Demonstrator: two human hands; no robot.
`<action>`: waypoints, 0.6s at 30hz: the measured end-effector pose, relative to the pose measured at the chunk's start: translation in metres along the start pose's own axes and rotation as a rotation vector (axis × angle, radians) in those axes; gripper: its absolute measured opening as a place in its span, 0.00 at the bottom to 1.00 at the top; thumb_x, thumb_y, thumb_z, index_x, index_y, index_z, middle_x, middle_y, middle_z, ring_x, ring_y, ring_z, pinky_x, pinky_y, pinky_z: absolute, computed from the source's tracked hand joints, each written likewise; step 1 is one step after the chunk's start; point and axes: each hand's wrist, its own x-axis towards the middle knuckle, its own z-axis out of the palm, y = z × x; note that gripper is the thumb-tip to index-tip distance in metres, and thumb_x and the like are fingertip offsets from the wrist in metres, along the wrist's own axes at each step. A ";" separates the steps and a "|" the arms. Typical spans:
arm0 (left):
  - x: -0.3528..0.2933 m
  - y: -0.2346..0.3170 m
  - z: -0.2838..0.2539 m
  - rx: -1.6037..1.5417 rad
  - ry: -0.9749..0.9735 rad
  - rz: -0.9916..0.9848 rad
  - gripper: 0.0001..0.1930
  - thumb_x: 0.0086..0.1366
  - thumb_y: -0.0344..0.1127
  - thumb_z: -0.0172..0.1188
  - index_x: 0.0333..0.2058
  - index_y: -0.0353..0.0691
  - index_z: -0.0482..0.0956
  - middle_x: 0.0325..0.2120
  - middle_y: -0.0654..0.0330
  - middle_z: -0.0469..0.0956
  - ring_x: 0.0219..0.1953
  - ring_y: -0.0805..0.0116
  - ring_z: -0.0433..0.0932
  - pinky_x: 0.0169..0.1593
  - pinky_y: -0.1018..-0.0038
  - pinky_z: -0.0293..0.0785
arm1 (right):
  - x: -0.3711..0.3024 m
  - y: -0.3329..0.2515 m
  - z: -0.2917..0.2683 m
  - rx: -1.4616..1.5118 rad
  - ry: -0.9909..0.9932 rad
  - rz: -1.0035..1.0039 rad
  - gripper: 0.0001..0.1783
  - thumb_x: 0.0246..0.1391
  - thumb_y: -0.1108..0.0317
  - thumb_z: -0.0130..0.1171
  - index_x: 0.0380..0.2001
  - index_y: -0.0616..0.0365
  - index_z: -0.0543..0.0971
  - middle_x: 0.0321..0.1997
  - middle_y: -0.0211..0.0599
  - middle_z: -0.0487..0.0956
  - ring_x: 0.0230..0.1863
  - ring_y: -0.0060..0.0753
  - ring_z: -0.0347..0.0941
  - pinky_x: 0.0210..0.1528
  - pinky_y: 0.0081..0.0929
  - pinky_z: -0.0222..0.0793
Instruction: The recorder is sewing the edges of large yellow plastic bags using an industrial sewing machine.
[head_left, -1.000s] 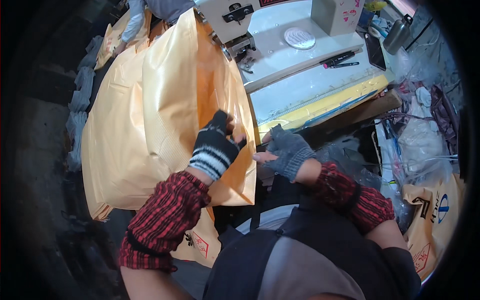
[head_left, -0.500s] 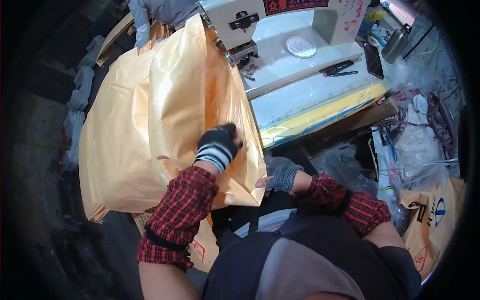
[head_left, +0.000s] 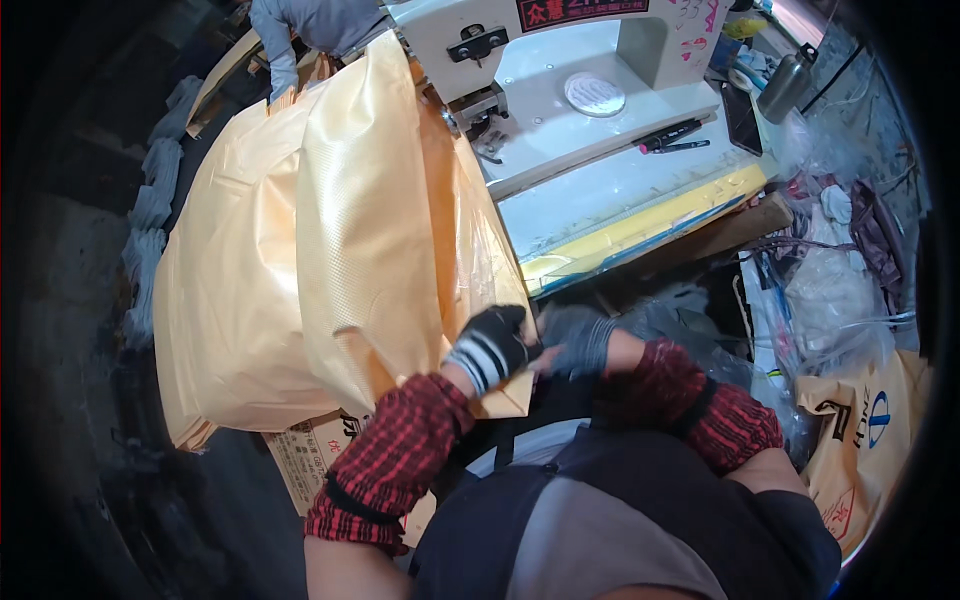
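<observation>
Orange woven plastic fills the left half of the view: a stack of large sacks [head_left: 300, 260] draped from 11 o'clock down to 7 o'clock, its top layer folded into a long ridge. At 12 to 1 o'clock stands a white sewing machine [head_left: 560, 60] on a pale blue-white table [head_left: 620, 190] with a yellow front edge. A round white disc [head_left: 594, 93] and two dark pens [head_left: 675, 138] lie on the table. A red rectangular label sits on the machine's top, at 12 o'clock. The floor at 9 o'clock is dark concrete, with a row of grey folded cloths [head_left: 150, 220] along the sacks' edge.

The left hand [head_left: 492, 345], in a black glove with a striped cuff, is clenched on the lower right corner of the sacks, near centre. The right hand [head_left: 580, 340], in a grey glove, is just beside it at the same corner; whether it is gripping cannot be told. Both sleeves are red-and-black check.

At 4 o'clock lies another orange bag [head_left: 870, 440] with a blue and black printed mark, and clear plastic wrap [head_left: 830, 290] heaps at 3 o'clock. A metal flask [head_left: 783, 85] stands at 1 o'clock. A second person's gloved hand [head_left: 285, 75] touches the sacks at 11 o'clock.
</observation>
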 end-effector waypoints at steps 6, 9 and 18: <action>-0.010 0.021 -0.016 0.091 -0.065 0.070 0.08 0.55 0.37 0.56 0.27 0.38 0.76 0.26 0.48 0.75 0.33 0.47 0.74 0.37 0.60 0.70 | 0.008 -0.010 -0.038 0.148 0.264 -0.258 0.34 0.37 0.65 0.68 0.50 0.60 0.67 0.42 0.45 0.74 0.41 0.35 0.71 0.43 0.32 0.69; -0.015 0.022 -0.023 -0.123 -0.281 0.056 0.12 0.54 0.32 0.55 0.38 0.39 0.78 0.33 0.48 0.78 0.38 0.53 0.76 0.43 0.66 0.71 | 0.032 0.009 -0.056 0.544 0.150 -0.168 0.40 0.41 0.58 0.66 0.54 0.65 0.60 0.45 0.47 0.74 0.45 0.36 0.70 0.48 0.28 0.67; -0.020 0.036 -0.017 0.419 0.604 0.173 0.13 0.47 0.35 0.62 0.32 0.38 0.74 0.25 0.51 0.75 0.30 0.52 0.75 0.34 0.64 0.72 | 0.056 -0.030 -0.038 -0.067 0.578 0.263 0.30 0.47 0.66 0.52 0.54 0.65 0.62 0.47 0.58 0.72 0.49 0.50 0.71 0.50 0.37 0.67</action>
